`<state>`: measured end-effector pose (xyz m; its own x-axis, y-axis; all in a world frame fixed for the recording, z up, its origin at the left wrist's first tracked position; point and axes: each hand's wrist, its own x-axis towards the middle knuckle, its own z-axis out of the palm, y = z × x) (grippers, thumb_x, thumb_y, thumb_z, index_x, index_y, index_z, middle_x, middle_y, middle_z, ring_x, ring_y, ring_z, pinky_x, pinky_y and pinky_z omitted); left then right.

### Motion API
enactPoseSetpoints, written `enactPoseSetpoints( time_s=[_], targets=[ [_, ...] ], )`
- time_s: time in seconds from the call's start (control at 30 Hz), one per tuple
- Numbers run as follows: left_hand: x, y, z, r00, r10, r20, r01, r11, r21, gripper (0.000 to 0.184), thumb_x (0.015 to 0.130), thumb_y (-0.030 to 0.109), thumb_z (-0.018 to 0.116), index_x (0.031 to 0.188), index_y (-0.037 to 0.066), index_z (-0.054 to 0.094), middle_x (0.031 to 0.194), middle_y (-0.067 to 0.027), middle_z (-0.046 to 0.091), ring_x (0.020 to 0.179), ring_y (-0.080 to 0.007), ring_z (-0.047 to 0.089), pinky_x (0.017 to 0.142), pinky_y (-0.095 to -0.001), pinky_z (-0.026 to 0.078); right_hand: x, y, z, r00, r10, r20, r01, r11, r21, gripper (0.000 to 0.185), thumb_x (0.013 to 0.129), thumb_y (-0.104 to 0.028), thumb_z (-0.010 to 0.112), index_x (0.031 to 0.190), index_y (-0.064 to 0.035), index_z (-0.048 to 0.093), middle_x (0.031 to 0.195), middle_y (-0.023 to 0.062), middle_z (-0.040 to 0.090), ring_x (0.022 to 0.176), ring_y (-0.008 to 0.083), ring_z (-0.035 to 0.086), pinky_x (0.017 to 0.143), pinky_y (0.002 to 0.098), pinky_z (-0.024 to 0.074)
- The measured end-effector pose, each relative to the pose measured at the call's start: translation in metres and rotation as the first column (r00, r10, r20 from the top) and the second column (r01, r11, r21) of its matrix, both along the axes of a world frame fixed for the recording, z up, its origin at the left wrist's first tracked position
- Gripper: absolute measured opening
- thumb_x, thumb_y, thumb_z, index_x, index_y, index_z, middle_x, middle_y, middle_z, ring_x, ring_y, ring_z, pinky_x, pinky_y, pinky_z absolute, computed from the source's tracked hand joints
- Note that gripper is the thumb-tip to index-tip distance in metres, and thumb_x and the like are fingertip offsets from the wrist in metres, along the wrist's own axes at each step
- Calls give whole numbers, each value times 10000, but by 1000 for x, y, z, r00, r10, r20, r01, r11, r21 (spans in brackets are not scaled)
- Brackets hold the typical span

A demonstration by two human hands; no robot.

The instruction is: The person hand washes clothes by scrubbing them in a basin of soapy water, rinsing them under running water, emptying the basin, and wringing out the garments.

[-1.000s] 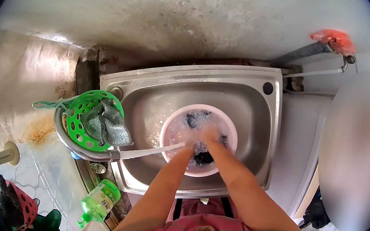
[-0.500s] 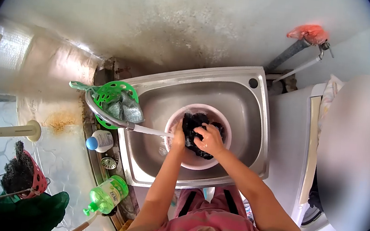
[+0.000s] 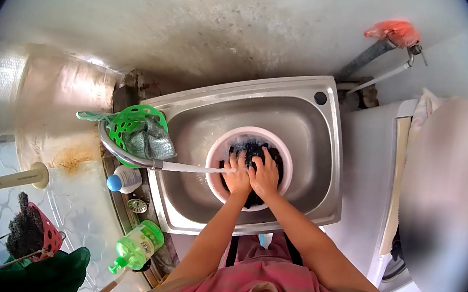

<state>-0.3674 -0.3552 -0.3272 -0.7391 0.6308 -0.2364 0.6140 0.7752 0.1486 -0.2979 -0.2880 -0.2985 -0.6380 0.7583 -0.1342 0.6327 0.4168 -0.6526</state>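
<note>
Far left, a pink holed basket (image 3: 52, 238) holds a dark scrubber (image 3: 26, 233). Off the sink's left edge, a green holed basket (image 3: 123, 119) carries a grey mesh cloth (image 3: 151, 139); below it I log a white bottle (image 3: 131, 180), a strainer (image 3: 137, 206) and, near the near left corner, a green pump bottle (image 3: 140, 245). The spout (image 3: 108, 146) crosses the left edge, its stream (image 3: 191, 169) reaching the left hand (image 3: 237, 180) and blocking a clean approach from that side. Mid-sink (image 3: 315, 138), a pink basin (image 3: 213, 155) contains the black cloth (image 3: 254, 148) in sudsy water. Left hand open, fingers spread on the cloth; right hand (image 3: 265, 179) likewise, just beside it, gripping nothing I can make out. I judge the cloth soft, limp, water-heavy and slippery; I'd take it by a bunched fold, both sides, clear of the basin wall. Past the sink's right edge stands a white appliance (image 3: 362, 160).
</note>
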Motion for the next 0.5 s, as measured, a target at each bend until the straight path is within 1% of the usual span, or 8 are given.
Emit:
enactPoseSetpoints(
  time_s=[0.03,0.1,0.13,0.2,0.3,0.37,0.47,0.5],
  targets=[
    [-2,9,-4,1000,24,-8,-25,993,-118,481,852,342,517,1314,221,457,1288,-103,470,1086,-319,465,918,-465,389,-10,2,-6,999,-33,42,32,999,26,279,752,-179,613,1018,-120,556,1318,170,425,1069,381,483,864,483,431],
    [-16,16,-14,997,-33,75,53,957,-286,446,862,349,490,1273,176,494,1179,-103,556,1034,-295,521,877,-445,422,-26,12,-13,970,3,244,30,991,-134,312,756,-249,594,1039,-119,570,1274,181,471,1079,386,486,854,488,446],
    [-17,0,-69,993,-121,-6,117,966,-229,392,874,353,477,1191,135,559,1052,-104,625,965,-276,583,804,-417,465,-32,15,-24,968,7,249,29,990,-140,312,756,-249,594,1039,-119,570,1274,181,471,1079,386,486,854,488,446],
    [-27,2,-72,993,-37,111,65,966,-251,372,885,359,469,1153,126,581,1036,-116,633,963,-281,594,785,-412,473,-42,20,-49,845,118,521,-77,992,-100,412,784,-351,556,1124,-117,571,1240,197,512,1128,400,474,879,476,452],
    [-43,13,-83,939,123,320,-20,951,-308,357,907,371,454,1078,108,624,1004,-140,650,960,-291,616,749,-401,488,-49,24,-69,856,185,482,-183,982,-52,517,810,-433,510,1195,-90,552,1242,220,520,1169,419,457,921,465,439],
    [-45,8,-97,928,143,344,-38,955,-293,380,901,386,462,1098,98,614,1034,-149,637,984,-303,603,777,-407,476,-54,19,-82,900,58,433,-59,998,-11,545,840,-461,500,1207,-61,546,1248,237,514,1175,437,453,952,469,416],
    [-45,7,-103,913,169,371,-80,967,-244,420,891,408,473,1127,84,599,1080,-164,617,1019,-321,583,818,-417,457,-53,15,-119,941,-43,334,114,974,-197,542,870,-427,482,1255,-46,507,1242,222,517,1114,395,505,944,477,403],
    [-44,8,-99,911,172,374,-90,970,-228,435,888,415,477,1137,79,594,1095,-168,611,1031,-327,576,832,-420,451,-57,7,-137,937,-306,171,344,708,-616,532,878,-435,479,1237,-45,515,1244,212,520,1111,374,511,939,470,405]
  ],
)
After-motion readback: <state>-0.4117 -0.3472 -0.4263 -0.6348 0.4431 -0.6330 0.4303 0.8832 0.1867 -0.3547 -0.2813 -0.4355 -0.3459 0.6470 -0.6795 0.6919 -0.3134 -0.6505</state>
